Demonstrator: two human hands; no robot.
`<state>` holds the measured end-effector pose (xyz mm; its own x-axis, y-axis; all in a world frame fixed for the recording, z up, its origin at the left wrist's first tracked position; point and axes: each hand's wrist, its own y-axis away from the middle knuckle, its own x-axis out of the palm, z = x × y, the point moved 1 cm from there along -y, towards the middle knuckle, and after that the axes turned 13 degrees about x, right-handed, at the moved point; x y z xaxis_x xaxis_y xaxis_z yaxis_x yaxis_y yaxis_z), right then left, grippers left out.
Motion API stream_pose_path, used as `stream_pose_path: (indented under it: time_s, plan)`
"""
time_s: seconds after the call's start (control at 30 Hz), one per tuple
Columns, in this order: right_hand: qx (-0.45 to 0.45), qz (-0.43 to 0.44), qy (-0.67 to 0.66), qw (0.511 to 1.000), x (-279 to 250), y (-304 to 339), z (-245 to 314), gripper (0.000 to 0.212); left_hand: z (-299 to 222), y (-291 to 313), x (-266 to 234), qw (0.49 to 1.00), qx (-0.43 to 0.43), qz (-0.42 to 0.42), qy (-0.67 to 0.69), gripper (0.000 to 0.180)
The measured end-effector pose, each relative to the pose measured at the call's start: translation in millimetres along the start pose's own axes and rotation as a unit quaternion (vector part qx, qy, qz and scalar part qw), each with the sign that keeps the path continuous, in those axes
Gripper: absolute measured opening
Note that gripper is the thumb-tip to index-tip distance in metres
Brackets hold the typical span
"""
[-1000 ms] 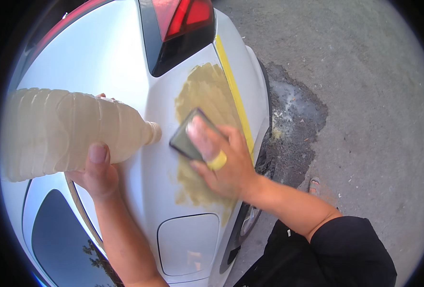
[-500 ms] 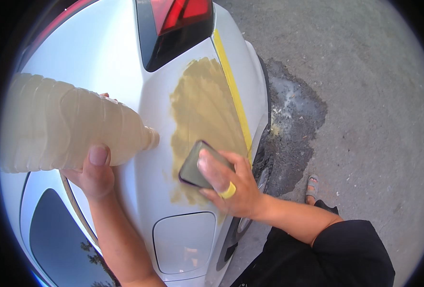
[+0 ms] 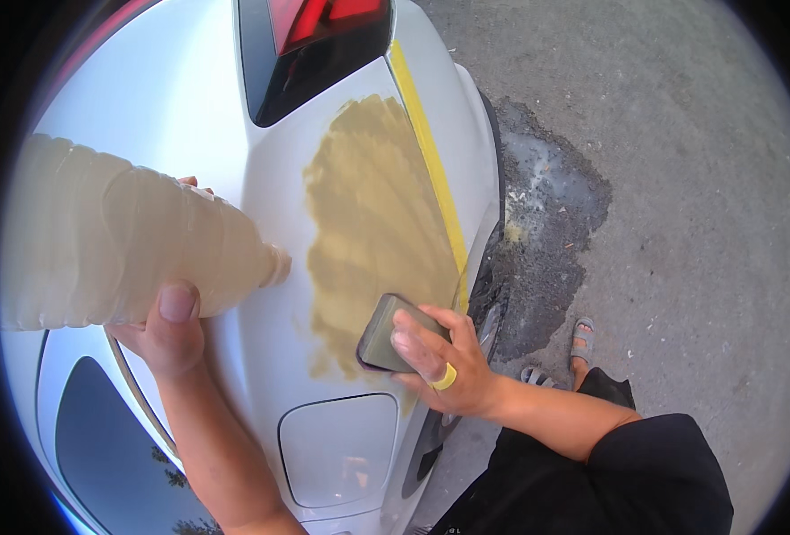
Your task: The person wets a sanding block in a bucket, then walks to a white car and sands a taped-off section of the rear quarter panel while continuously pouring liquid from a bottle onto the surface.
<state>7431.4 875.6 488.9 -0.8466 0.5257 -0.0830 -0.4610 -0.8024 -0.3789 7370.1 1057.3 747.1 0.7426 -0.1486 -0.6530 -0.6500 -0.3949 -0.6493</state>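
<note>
Near the lower edge, black clothing (image 3: 627, 481) and two bare forearms rising into view. Right hand (image 3: 444, 361), a yellow ring (image 3: 445, 378) on one finger, clasped over a dark sanding block (image 3: 386, 334), pressing it flat against the white car panel (image 3: 261, 223) at the lower edge of the tan filler patch (image 3: 372, 223). Left hand (image 3: 167, 330) wrapped around a large clear plastic bottle (image 3: 118, 236) of cloudy liquid, held on its side, neck pointing toward the patch and just short of it. Just below the block, a closed fuel flap (image 3: 337, 446); further left, a dark side window (image 3: 109, 437).

By the look of it, wet sanding in hand: block at the bottom of the patch, bottle poised to wet the surface. Next move likely calling for flat, even pressure, kept within the patch and clear of the yellow masking tape (image 3: 430, 169) along its right edge.

Higher up, the red tail lamp (image 3: 323, 36). Beyond the car, grey ground with a dark wet stain (image 3: 546, 232) and a sandalled foot (image 3: 580, 339).

Underside of the block hidden; no liquid visibly leaving the bottle; bottle's base washed out by glare; tail lamp cut off at the top edge.
</note>
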Motion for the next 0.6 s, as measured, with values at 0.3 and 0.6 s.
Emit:
stream_pose_path:
  time_s: [0.3, 0.6]
  plan:
    - [-0.019, -0.112, 0.003, 0.994, -23.1, -160.0, -11.2, 0.074, -13.0, -6.9, 3.7, 1.000, -0.009, 0.021, -0.010, 0.092]
    - [-0.036, -0.001, -0.023, 0.999, -23.2, -61.8, -11.6, 0.075, -8.8, -8.7, -0.2, 0.999, 0.001, 0.040, -0.024, 0.091]
